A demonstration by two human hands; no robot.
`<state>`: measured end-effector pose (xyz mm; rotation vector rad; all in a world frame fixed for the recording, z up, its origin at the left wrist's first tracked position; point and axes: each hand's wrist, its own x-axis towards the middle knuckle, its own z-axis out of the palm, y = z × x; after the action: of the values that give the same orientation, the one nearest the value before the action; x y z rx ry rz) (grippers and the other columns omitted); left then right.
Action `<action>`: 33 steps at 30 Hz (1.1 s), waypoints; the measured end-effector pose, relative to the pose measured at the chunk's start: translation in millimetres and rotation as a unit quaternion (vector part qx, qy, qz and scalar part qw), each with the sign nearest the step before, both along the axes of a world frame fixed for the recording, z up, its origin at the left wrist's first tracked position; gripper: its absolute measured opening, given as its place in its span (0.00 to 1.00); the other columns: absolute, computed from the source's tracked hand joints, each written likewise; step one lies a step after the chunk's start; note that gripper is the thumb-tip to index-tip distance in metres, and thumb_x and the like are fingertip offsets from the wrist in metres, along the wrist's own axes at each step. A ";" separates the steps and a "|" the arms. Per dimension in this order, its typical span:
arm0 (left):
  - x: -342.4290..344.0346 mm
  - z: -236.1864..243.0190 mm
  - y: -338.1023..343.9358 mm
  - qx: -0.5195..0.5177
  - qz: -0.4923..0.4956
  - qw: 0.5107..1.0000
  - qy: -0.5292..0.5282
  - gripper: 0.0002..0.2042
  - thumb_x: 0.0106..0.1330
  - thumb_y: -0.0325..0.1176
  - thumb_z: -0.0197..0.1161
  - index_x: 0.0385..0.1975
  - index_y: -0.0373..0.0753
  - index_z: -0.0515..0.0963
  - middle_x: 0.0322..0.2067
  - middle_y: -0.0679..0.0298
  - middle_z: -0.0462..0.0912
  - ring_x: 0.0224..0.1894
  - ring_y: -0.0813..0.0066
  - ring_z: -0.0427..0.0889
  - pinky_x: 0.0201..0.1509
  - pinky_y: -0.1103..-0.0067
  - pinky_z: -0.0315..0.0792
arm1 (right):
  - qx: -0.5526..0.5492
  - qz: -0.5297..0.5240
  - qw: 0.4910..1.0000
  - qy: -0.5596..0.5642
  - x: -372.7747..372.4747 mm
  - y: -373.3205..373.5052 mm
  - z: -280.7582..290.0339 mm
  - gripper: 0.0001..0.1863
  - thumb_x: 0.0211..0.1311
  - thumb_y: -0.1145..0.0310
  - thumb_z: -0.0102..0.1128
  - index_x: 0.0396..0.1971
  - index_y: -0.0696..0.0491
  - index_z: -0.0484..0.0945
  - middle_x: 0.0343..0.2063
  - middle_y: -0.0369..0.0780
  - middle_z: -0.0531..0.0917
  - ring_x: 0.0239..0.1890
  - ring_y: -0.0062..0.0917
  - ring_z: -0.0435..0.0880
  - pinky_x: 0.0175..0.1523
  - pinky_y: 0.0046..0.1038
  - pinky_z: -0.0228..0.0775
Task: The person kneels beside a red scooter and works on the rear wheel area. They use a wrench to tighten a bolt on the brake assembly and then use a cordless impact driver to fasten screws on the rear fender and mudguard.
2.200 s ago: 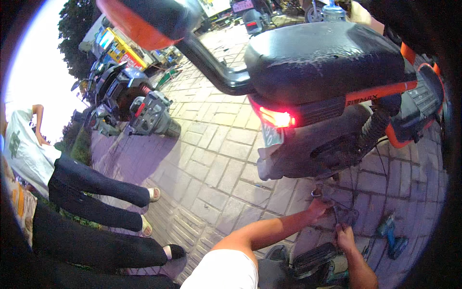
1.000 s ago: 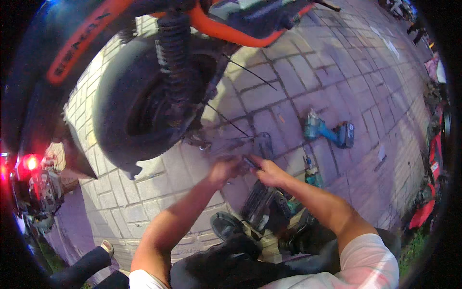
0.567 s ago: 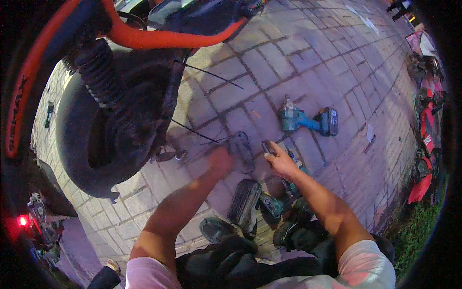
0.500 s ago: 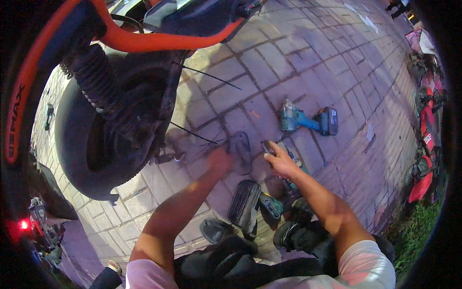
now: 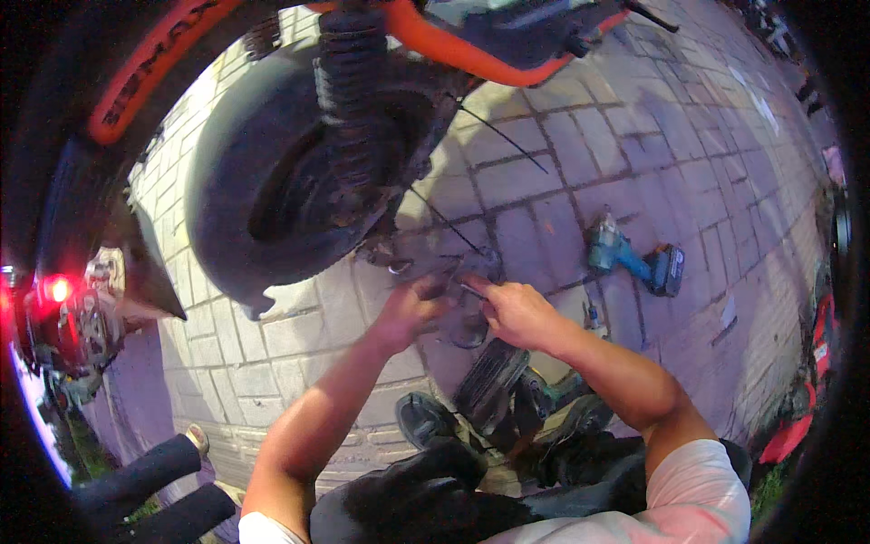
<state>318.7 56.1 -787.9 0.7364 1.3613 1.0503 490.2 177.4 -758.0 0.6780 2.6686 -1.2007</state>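
Qty.: 1 L hand (image 5: 412, 313), 1 R hand (image 5: 524, 315); 1 lg. wheel (image 5: 215, 204); 1 blue cordless driver (image 5: 637, 261); 2 thin dk. rods (image 5: 503, 137); 2 bystander trouser legs (image 5: 145, 472).

Sleeves (image 5: 700, 482) are short and white, trousers (image 5: 399, 508) dark.

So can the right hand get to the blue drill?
Probably yes: only bare paving shows between the right hand and the blue drill. The hand seems to hold something thin, though, so it may need freeing first.
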 end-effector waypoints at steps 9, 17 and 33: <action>2.7 13.1 -2.3 -0.112 0.083 0.979 -0.149 0.17 0.64 0.36 0.57 0.50 0.38 0.69 0.40 0.66 0.76 0.41 0.76 0.76 0.44 0.77 0.73 | 0.035 -0.031 0.993 0.111 -6.8 -9.9 -3.7 0.25 0.56 0.72 0.50 0.56 0.48 0.64 0.28 0.50 0.78 0.32 0.48 0.77 0.37 0.44 0.69; 2.9 26.5 15.3 -0.124 0.014 0.989 -0.077 0.17 0.65 0.37 0.56 0.51 0.37 0.68 0.42 0.67 0.76 0.41 0.78 0.76 0.43 0.79 0.72 | 0.047 -0.059 0.991 0.108 2.5 -3.7 3.2 0.24 0.56 0.73 0.49 0.55 0.51 0.65 0.31 0.50 0.78 0.35 0.47 0.77 0.40 0.41 0.69; -18.0 44.8 10.3 -0.039 -0.067 0.996 -0.047 0.14 0.64 0.33 0.56 0.48 0.35 0.71 0.40 0.68 0.77 0.42 0.80 0.72 0.47 0.79 0.69 | 0.005 -0.047 0.981 0.188 -5.7 -4.9 30.8 0.25 0.54 0.76 0.51 0.55 0.51 0.67 0.29 0.49 0.78 0.33 0.45 0.78 0.37 0.36 0.70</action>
<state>300.7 66.4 -743.0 0.7025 1.2487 0.9092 484.4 172.5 -727.2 0.6409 2.9746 -1.4720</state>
